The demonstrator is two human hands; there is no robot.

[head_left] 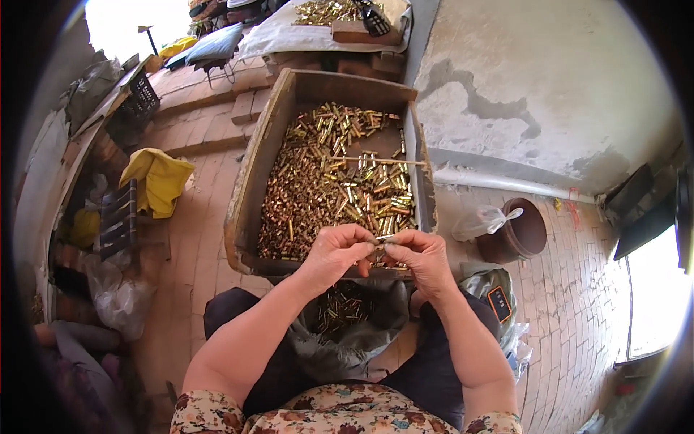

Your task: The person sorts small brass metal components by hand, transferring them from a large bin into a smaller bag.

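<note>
Just above the near edge of a large wooden box point(249, 181), my left hand point(338, 249) and my right hand point(423, 259) meet, fingertips pinched together. Between them is a small silvery metal cylinder point(386, 237); the fingers cover much of it. Inside the box, small brassy metal pieces point(300, 192) are heaped on the left. Longer tube-like brassy pieces point(394, 206) lie along the right side. A thin stick point(387, 160) crosses the right part of the box. Below my hands, between my knees, an open grey sack point(347, 354) holds more brassy pieces point(343, 307).
A brown bucket point(526, 239) with a white plastic bag point(494, 218) on its rim stands at right. By my right knee lies a black, orange-edged device point(499, 304). Yellow cloth point(157, 181) hangs at left. Behind the box, a cloth-covered surface point(278, 36) bears more brassy pieces.
</note>
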